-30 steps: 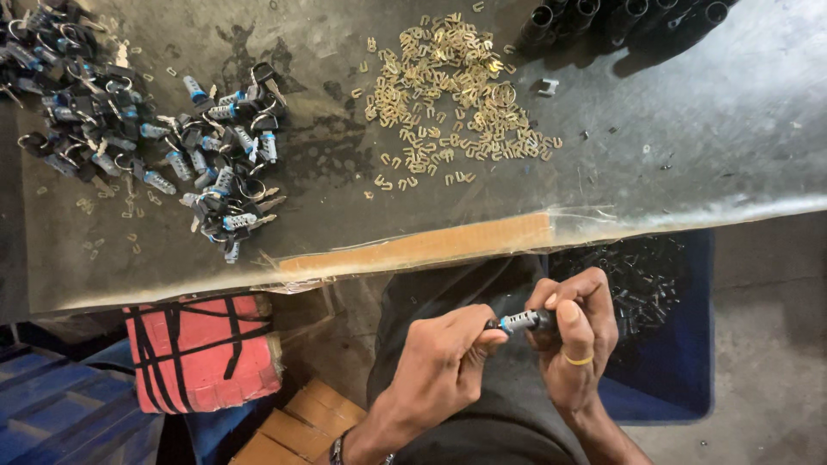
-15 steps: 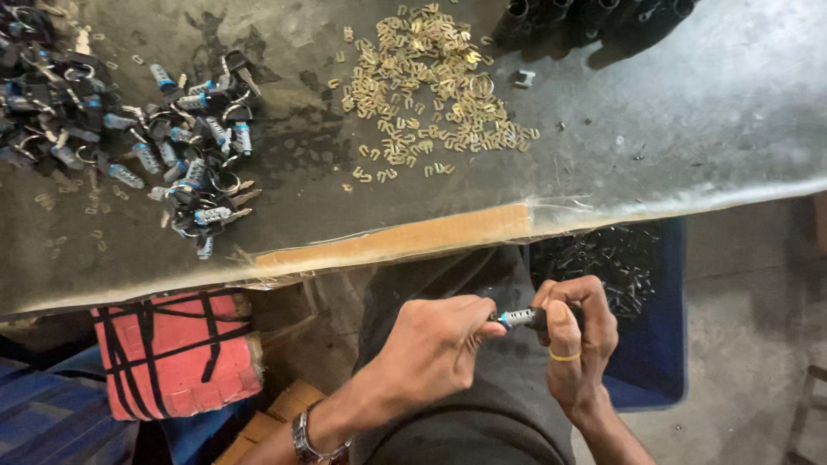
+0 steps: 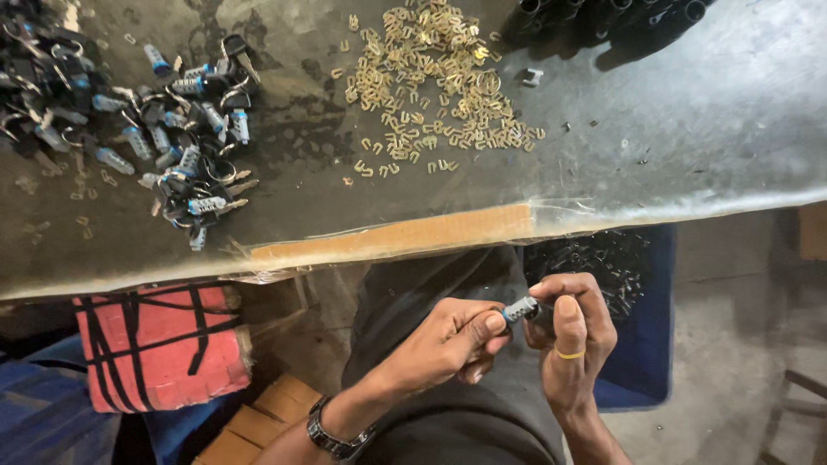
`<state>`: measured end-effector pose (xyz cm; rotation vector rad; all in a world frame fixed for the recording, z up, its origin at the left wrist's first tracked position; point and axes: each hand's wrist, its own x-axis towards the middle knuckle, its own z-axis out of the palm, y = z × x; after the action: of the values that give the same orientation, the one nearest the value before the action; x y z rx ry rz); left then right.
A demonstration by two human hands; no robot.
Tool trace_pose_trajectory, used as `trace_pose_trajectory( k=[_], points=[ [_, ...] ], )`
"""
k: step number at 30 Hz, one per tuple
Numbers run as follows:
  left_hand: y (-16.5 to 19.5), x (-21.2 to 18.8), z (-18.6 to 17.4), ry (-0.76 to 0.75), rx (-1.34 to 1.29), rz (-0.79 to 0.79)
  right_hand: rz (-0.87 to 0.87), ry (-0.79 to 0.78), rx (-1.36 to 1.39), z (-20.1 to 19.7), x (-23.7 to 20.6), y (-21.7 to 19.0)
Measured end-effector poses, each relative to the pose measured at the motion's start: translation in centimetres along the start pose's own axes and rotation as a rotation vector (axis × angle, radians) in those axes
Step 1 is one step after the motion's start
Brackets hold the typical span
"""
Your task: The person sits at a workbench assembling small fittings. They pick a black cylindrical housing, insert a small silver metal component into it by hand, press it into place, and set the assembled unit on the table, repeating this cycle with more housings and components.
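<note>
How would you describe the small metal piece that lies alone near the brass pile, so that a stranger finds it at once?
Start at the grey worn metal tabletop and find the spread pile of small brass clips near its far edge. Just right of that pile, before the row of black tubes, lies the small silver-grey metal piece. It is alone, greyish rather than golden, and chunkier than the clips.

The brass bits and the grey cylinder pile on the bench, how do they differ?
The brass bits are tiny, golden and flat, spread thinly; the grey cylinder pile holds bigger silver-blue barrels with dark rings and keys, heaped and tangled. The brass bits lie mid-bench, the cylinder pile further left. Both rest untouched on the metal bench, while the left hand and right hand hold one small cylinder.
</note>
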<state>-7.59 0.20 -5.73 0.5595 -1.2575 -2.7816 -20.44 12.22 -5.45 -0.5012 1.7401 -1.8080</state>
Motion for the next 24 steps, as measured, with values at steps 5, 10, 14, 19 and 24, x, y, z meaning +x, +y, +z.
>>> trace_pose_trajectory(
  k=[5, 10, 14, 19, 24],
  points=[
    [-0.2, -0.2, 0.0, 0.087, 0.241, 0.106, -0.031, 0.029, -0.078, 0.4, -0.1, -0.7],
    [-0.5, -0.6, -0.7, 0.205, 0.638, 0.326, 0.005, 0.013, -0.328, 0.3, 0.0, -1.4],
    [-1.6, -0.5, -1.1, 0.111, 0.276, 0.100, 0.148, -0.046, -0.203, 0.5, 0.5, -1.4],
    [-2.0, -0.2, -1.9, -0.037, -0.389, -0.019, 0.209, -0.080, -0.140, 2.6, 2.1, -2.3],
    [0.9, -0.3, -3.2, -0.085, -0.637, 0.074, 0.242, -0.192, -0.204, 6.1, 5.5, -4.1]
  ],
)
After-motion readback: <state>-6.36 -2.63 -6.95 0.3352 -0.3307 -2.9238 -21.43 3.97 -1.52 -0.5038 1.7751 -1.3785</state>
